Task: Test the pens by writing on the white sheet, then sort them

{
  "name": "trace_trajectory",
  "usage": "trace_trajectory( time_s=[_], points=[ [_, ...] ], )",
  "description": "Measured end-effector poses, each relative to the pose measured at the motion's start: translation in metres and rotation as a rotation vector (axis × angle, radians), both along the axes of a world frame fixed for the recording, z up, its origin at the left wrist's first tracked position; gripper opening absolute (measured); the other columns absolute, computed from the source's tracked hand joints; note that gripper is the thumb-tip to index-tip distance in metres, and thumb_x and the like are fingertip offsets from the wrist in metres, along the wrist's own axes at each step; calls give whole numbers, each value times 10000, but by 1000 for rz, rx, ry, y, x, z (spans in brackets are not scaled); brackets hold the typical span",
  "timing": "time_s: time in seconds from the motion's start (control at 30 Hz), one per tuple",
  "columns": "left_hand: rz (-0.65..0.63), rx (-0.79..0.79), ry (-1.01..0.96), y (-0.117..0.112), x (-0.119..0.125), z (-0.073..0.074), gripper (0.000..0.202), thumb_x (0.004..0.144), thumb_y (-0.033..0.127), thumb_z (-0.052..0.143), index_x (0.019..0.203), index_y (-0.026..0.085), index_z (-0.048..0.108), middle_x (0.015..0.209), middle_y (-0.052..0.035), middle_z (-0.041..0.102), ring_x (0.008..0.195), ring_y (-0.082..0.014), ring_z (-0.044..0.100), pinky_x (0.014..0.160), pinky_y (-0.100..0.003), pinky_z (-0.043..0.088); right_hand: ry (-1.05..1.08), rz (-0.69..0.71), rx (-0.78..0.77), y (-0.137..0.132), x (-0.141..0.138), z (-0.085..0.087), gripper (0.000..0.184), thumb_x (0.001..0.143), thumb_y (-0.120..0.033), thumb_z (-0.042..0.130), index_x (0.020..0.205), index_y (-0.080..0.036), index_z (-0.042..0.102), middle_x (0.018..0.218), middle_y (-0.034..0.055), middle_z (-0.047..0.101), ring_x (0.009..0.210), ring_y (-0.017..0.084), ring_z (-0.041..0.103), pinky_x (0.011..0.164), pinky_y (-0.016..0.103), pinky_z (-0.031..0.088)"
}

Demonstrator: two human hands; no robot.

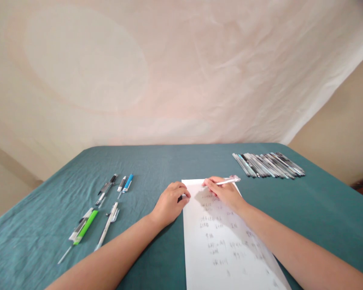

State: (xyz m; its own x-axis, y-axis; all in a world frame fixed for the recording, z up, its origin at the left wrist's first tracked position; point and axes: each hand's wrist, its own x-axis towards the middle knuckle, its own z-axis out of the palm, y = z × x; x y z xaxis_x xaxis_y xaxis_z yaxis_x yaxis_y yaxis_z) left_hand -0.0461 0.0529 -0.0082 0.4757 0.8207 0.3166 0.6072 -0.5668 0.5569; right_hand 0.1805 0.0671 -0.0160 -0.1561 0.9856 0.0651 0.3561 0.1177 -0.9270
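Note:
A white sheet of paper (196, 245) with several lines of handwriting lies in front of me on the table. My right hand (225, 193) rests on its upper part, closed round a white pen (229, 180) whose tip end points left, near the top of the page. The pen's back end sticks out past the paper's right edge. At the paper's upper left edge is my left hand (171, 201), its fingers curled and the thumb touching the sheet. Something small and dark shows between thumb and fingers; I cannot make it out.
A row of many pens (269, 165) lies side by side at the back right. To the left are a green pen (86, 227), a white pen with a clip (108, 223), a blue pen part (128, 183) and several dark-and-clear pens (106, 189). A dark green cloth (157, 161) covers the table.

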Motion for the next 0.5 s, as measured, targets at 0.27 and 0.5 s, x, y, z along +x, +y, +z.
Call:
trace_trajectory(
  time_s=[0.27,0.5],
  points=[
    [-2,-7,14,1,0,-1,167,786,110,548,856,226,644,1009,-30,573,964,-179,539,895,-315,419,54,36,-74,-2,0,-1,214,794,-381,543,877,-192,601,595,-14,580,509,107,512,488,219,387],
    [3,-6,15,0,0,1,156,789,117,555,852,227,645,1007,-28,571,962,-181,535,894,-317,418,-86,14,24,-2,-2,-3,188,819,-375,510,807,-201,581,600,-14,597,510,118,520,498,228,394]
  ],
)
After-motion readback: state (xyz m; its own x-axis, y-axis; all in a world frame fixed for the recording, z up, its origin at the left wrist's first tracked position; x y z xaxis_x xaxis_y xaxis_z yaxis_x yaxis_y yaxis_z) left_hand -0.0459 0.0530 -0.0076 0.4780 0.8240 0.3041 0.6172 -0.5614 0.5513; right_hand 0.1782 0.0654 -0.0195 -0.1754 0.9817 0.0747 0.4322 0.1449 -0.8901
